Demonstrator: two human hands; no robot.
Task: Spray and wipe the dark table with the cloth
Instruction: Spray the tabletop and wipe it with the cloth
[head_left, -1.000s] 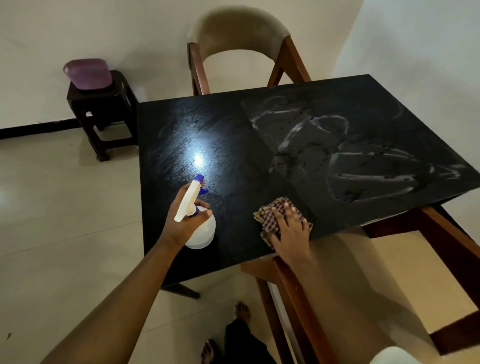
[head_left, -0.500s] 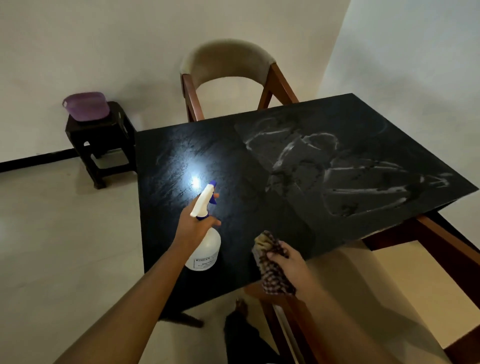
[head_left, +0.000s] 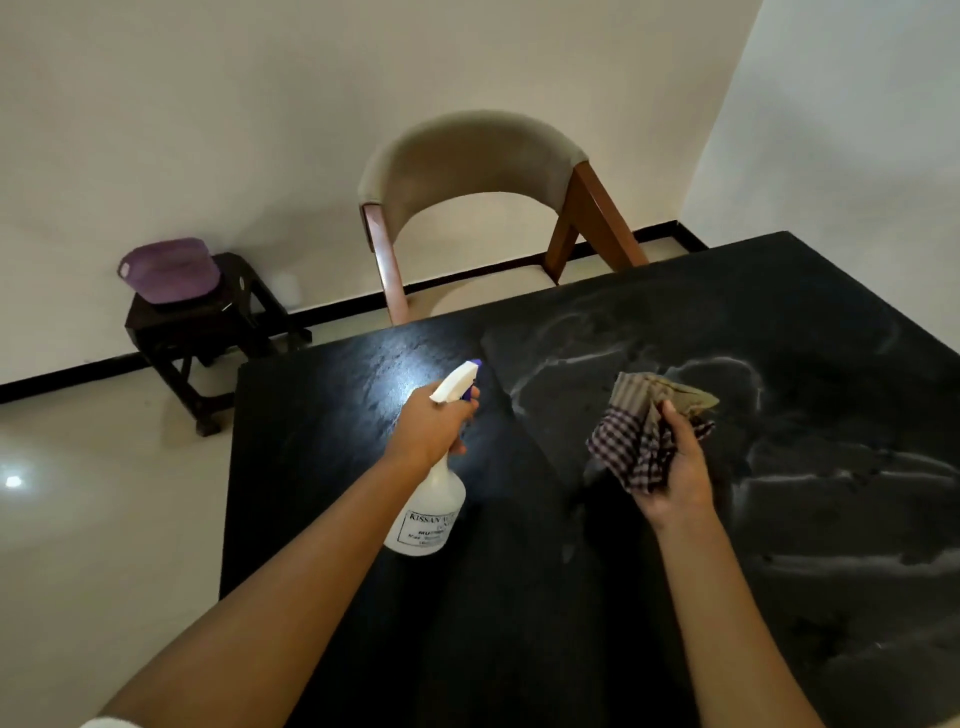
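Table (head_left: 332, 478): 1 bottle (head_left: 430, 517), L hand (head_left: 432, 427); 1 cloth (head_left: 629, 451), R hand (head_left: 678, 480).

Domestic dining room, by the furnishings. Dark rectangular stone-look surface (head_left: 322, 467), dining height, with a curved-back wooden chair (head_left: 467, 156) upholstered in beige fabric drawn up at its far edge. Plain cream walls (head_left: 208, 104), black skirting strip (head_left: 78, 371), glossy pale tiled floor (head_left: 104, 519). Against the wall, a small dark wooden stool (head_left: 208, 332) carries a purple plastic tub (head_left: 169, 270). Dim indoor light.
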